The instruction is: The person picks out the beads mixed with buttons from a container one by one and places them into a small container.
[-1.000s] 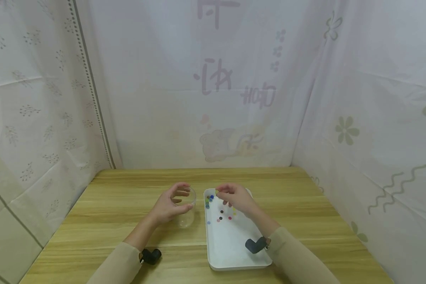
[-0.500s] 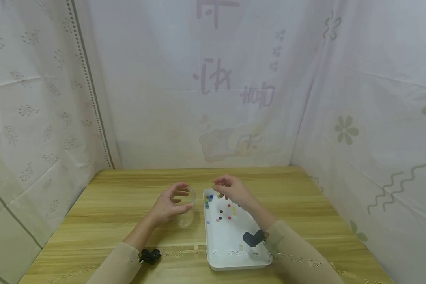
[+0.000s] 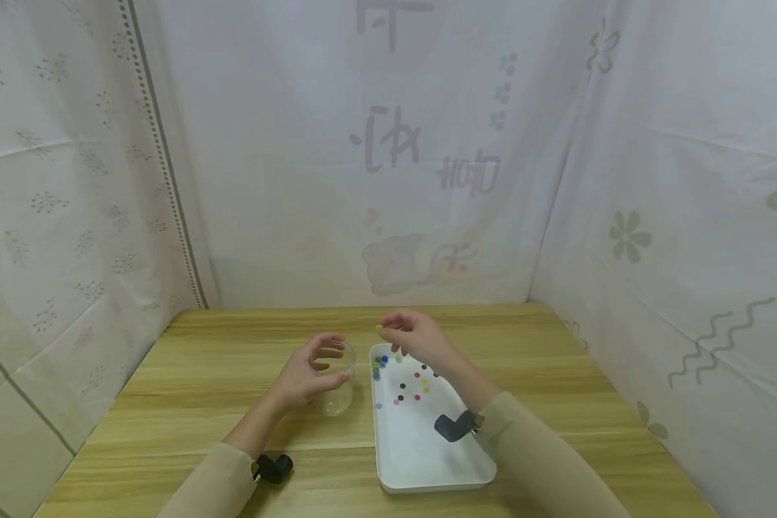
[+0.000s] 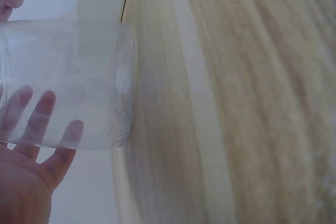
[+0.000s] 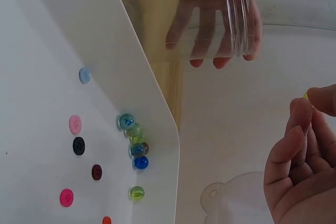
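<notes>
My left hand (image 3: pixel 306 375) holds a clear jar (image 3: pixel 338 400) that stands upright on the table. Its fingers curl round the side near the open mouth, and in the left wrist view they show through the wall. Nothing is visible inside the jar. Between the thumb and finger of my right hand (image 3: pixel 421 341) is a small yellow button (image 3: pixel 379 328), mostly covered by the fingertips in the right wrist view. That hand is raised over the far end of a white tray (image 3: pixel 421 457), to the right of the jar and apart from it.
Several glass marbles (image 5: pixel 127 121) cluster along the tray's left wall near its far corner. Loose buttons in pink (image 5: pixel 75 124), black (image 5: pixel 79 146) and other colours lie scattered on the tray floor. The wooden table (image 3: pixel 233 345) ends at a hanging cloth (image 3: pixel 285 216).
My right hand has risen from the tray and moved left towards the jar, carrying the yellow button. The left hand and the jar have stayed where they were.
</notes>
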### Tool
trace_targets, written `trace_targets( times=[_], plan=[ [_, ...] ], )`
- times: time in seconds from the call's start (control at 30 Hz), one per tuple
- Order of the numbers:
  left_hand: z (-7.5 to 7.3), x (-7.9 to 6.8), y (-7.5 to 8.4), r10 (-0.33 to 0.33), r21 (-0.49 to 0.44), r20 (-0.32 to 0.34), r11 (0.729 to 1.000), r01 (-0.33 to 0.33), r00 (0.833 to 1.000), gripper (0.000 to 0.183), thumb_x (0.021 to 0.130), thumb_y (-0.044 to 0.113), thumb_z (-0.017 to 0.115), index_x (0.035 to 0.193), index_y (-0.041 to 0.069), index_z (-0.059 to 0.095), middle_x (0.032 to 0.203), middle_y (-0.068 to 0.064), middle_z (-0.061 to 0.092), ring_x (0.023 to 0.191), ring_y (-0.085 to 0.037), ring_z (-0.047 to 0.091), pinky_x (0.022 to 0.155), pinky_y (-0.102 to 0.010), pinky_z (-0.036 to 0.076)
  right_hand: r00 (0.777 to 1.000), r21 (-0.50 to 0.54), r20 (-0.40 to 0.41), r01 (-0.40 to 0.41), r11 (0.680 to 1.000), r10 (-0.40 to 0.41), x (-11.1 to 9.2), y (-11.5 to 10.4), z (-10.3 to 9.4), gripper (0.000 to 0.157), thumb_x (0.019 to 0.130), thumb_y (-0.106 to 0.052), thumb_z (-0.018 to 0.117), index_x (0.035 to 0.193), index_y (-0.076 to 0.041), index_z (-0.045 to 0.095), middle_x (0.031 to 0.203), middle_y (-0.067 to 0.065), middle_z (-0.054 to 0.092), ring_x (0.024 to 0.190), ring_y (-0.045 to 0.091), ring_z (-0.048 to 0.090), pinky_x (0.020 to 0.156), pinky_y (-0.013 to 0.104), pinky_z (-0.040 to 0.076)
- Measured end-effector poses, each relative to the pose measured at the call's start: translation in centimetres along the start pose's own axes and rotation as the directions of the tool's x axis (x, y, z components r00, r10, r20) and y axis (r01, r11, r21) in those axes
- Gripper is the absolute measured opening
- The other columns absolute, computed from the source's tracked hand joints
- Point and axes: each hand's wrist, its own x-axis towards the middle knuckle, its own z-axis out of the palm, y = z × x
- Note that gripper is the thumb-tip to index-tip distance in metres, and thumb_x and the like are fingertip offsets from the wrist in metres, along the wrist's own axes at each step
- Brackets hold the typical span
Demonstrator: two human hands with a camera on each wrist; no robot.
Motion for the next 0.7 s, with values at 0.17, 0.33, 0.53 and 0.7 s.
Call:
trace_targets(
  times=[0.17, 0.33, 0.53, 0.7],
  plan=[
    [0.0, 0.0, 0.0, 0.000, 0.001, 0.005, 1.000, 0.000, 1.000, 0.066, 0.092, 0.022, 0.088, 0.150, 0.018, 0.056, 0.149, -0.021, 0.064, 0.141, -0.052, 0.058, 0.117, -0.070, 0.048, 1.000, -0.008, 0.008, 0.019, 1.000, -0.019, 0.1, -0.9, 0.4, 0.033, 0.104, -0.025, 0.076, 0.132, -0.008, 0.074, 0.118, 0.013, 0.079, 0.083, 0.022, 0.070, 0.070, 0.030, 0.058],
    [-0.1, 0.0, 0.0, 0.004, 0.003, 0.009, 1.000, -0.004, 1.000, 0.066, 0.093, 0.022, 0.087, 0.150, 0.018, 0.056, 0.148, -0.018, 0.065, 0.140, -0.052, 0.058, 0.116, -0.070, 0.049, 0.999, -0.011, 0.018, 0.028, 1.000, -0.028, 0.2, -1.9, 0.8, 0.031, 0.105, -0.024, 0.074, 0.132, -0.010, 0.074, 0.119, 0.013, 0.079, 0.083, 0.019, 0.070, 0.071, 0.029, 0.057],
    [-0.1, 0.0, -0.1, 0.011, 0.001, 0.006, 1.000, -0.011, 1.000, 0.065, 0.093, 0.022, 0.087, 0.150, 0.016, 0.056, 0.147, -0.018, 0.065, 0.140, -0.052, 0.059, 0.115, -0.069, 0.050, 0.998, 0.000, 0.047, 0.043, 0.999, -0.043, 0.5, -2.9, 1.4, 0.032, 0.105, -0.024, 0.074, 0.133, -0.007, 0.073, 0.119, 0.013, 0.079, 0.084, 0.021, 0.071, 0.072, 0.031, 0.058],
    [-0.1, 0.0, -0.1, 0.002, 0.005, 0.008, 1.000, -0.002, 1.000, 0.066, 0.092, 0.021, 0.087, 0.150, 0.017, 0.056, 0.148, -0.018, 0.065, 0.140, -0.053, 0.059, 0.116, -0.069, 0.050, 0.996, 0.017, 0.067, 0.062, 0.998, -0.063, 0.7, -3.4, 1.9, 0.031, 0.106, -0.024, 0.074, 0.132, -0.008, 0.073, 0.121, 0.015, 0.078, 0.087, 0.031, 0.072, 0.068, 0.026, 0.056]
  ],
)
